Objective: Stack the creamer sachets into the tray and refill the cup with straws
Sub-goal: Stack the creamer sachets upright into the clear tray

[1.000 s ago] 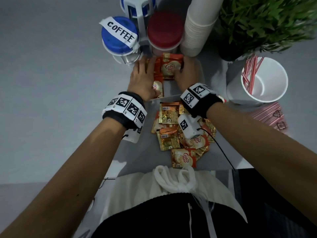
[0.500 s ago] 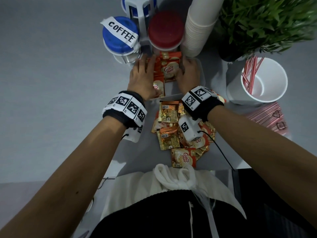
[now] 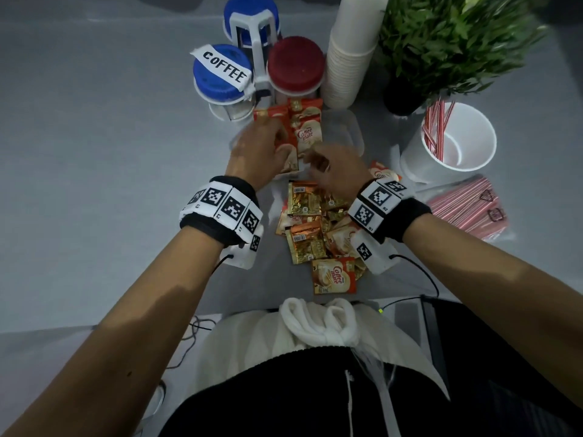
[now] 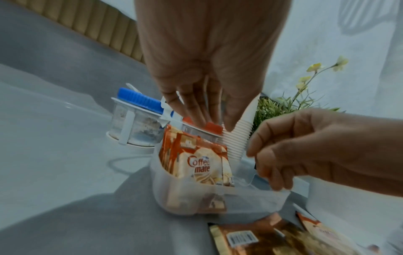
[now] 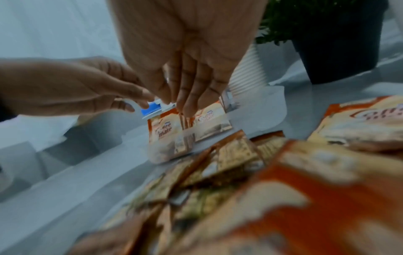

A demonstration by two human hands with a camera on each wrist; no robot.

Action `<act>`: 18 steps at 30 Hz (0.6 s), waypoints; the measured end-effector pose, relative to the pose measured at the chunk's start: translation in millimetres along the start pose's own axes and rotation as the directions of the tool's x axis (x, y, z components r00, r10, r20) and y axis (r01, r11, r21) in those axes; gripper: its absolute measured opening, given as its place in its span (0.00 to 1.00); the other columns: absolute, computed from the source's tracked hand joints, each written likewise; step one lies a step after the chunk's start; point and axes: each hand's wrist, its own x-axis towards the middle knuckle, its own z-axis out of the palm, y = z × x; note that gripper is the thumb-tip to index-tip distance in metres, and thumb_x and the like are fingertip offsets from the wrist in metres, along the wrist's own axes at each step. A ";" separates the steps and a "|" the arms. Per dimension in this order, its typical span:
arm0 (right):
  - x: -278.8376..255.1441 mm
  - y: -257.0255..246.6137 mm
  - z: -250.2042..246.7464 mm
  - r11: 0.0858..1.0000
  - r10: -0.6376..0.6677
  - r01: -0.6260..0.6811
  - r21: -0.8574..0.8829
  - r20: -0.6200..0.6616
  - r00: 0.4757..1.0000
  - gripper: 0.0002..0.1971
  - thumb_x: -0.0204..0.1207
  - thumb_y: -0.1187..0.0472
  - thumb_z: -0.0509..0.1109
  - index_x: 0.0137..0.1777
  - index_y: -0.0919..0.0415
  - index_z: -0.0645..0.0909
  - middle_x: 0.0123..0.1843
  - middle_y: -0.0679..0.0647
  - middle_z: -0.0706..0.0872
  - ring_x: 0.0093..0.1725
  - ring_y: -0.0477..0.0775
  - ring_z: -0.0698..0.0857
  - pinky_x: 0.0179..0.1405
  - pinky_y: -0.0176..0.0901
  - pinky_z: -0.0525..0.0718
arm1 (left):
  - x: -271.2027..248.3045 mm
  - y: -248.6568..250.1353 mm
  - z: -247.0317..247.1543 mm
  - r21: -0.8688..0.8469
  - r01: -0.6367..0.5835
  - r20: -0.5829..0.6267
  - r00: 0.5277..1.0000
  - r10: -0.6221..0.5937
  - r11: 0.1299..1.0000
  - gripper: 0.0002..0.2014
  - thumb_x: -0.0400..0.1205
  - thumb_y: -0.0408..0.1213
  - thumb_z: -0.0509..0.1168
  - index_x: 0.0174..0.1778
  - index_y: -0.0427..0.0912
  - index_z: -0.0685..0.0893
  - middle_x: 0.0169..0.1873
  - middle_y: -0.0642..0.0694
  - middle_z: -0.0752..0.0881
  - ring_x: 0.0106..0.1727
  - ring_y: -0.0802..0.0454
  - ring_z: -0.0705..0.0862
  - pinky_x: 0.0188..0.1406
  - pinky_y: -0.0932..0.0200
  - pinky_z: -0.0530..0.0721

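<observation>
Several orange Coffee mate creamer sachets (image 3: 307, 134) (image 4: 200, 165) (image 5: 167, 136) stand upright at the left end of a clear plastic tray (image 3: 353, 127) (image 4: 187, 198). My left hand (image 3: 262, 143) (image 4: 196, 107) reaches over them, its straight fingers touching their tops. My right hand (image 3: 328, 165) (image 4: 272, 165) (image 5: 187, 96) hovers at the tray's near rim with relaxed fingers that hold nothing. A loose pile of sachets (image 3: 309, 241) (image 5: 229, 172) lies in front of the tray. To the right, a white cup (image 3: 473, 134) holds a few red-striped straws (image 3: 437, 127), and a pack of straws (image 3: 467, 209) lies beside it.
Behind the tray stand a blue-lidded jar labelled COFFEE (image 3: 222, 74), a red-lidded jar (image 3: 296, 63), a tall stack of paper cups (image 3: 350, 55) and a potted plant (image 3: 441, 42). The table's front edge runs just past the sachet pile, against my body.
My right hand has drawn back from the tray's right side to its near rim. The left hand stays on the upright sachets.
</observation>
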 end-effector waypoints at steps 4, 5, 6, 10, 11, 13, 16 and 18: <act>-15.5 1.2 5.2 0.964 -0.060 0.115 -0.241 0.225 0.972 0.18 0.73 0.60 0.70 0.61 0.67 0.81 0.61 0.62 0.82 0.62 0.60 0.78 0.62 0.49 0.73 | -22.9 -2.0 1.4 -0.016 -0.052 0.186 0.981 0.054 0.999 0.08 0.81 0.32 0.62 0.51 0.34 0.85 0.49 0.38 0.87 0.52 0.43 0.83 0.48 0.57 0.75; -18.4 0.9 5.9 0.953 -0.036 0.117 -0.279 0.280 0.959 0.22 0.73 0.58 0.71 0.66 0.65 0.78 0.66 0.62 0.80 0.67 0.60 0.75 0.66 0.49 0.70 | -27.6 -3.6 4.5 -0.014 -0.045 0.231 0.972 0.047 0.999 0.09 0.81 0.32 0.62 0.53 0.34 0.84 0.51 0.38 0.87 0.53 0.43 0.83 0.50 0.56 0.76; -20.9 0.9 6.4 0.943 -0.005 0.113 -0.314 0.327 0.945 0.27 0.72 0.57 0.72 0.70 0.63 0.74 0.70 0.61 0.77 0.69 0.61 0.72 0.69 0.50 0.69 | -31.1 -6.0 8.5 -0.006 -0.034 0.279 0.960 0.034 0.999 0.11 0.81 0.31 0.61 0.55 0.34 0.84 0.54 0.37 0.86 0.55 0.42 0.83 0.53 0.55 0.77; -25.1 -2.0 12.3 0.881 0.068 0.126 -0.457 0.385 0.920 0.32 0.68 0.55 0.72 0.72 0.61 0.71 0.69 0.61 0.77 0.67 0.63 0.75 0.66 0.54 0.75 | -41.8 -10.2 21.9 0.075 -0.058 0.449 0.893 0.018 0.996 0.12 0.82 0.31 0.59 0.58 0.31 0.82 0.60 0.35 0.81 0.61 0.40 0.79 0.57 0.54 0.74; -26.2 -3.8 14.3 0.872 0.071 0.126 -0.474 0.376 0.924 0.29 0.68 0.56 0.72 0.70 0.62 0.71 0.67 0.62 0.78 0.65 0.64 0.77 0.63 0.54 0.76 | -44.2 -10.4 23.8 0.082 -0.075 0.459 0.888 0.029 0.994 0.13 0.82 0.31 0.58 0.58 0.30 0.82 0.62 0.35 0.80 0.63 0.39 0.77 0.58 0.53 0.73; -29.3 -7.7 16.9 0.870 0.088 0.101 -0.483 0.354 0.931 0.27 0.71 0.59 0.69 0.69 0.64 0.69 0.64 0.64 0.78 0.62 0.65 0.77 0.58 0.53 0.79 | -47.4 -9.8 25.3 0.059 -0.073 0.448 0.893 0.039 0.996 0.14 0.83 0.30 0.58 0.61 0.30 0.81 0.64 0.35 0.79 0.65 0.38 0.76 0.61 0.52 0.73; -31.7 -13.1 18.2 0.890 0.072 0.065 -0.451 0.280 0.957 0.20 0.76 0.63 0.64 0.68 0.66 0.67 0.63 0.66 0.80 0.60 0.67 0.80 0.52 0.52 0.77 | -49.3 -8.3 23.2 -0.023 -0.017 0.405 0.914 0.025 1.000 0.15 0.82 0.32 0.60 0.64 0.33 0.80 0.64 0.36 0.80 0.64 0.39 0.78 0.59 0.56 0.75; -30.8 -17.5 16.4 0.939 0.032 0.031 -0.341 0.179 0.983 0.13 0.79 0.65 0.61 0.62 0.68 0.72 0.60 0.66 0.82 0.58 0.66 0.81 0.50 0.50 0.76 | -49.8 -6.2 19.3 -0.127 0.058 0.370 0.929 -0.008 0.990 0.17 0.81 0.33 0.64 0.65 0.34 0.78 0.61 0.39 0.80 0.61 0.45 0.79 0.54 0.62 0.73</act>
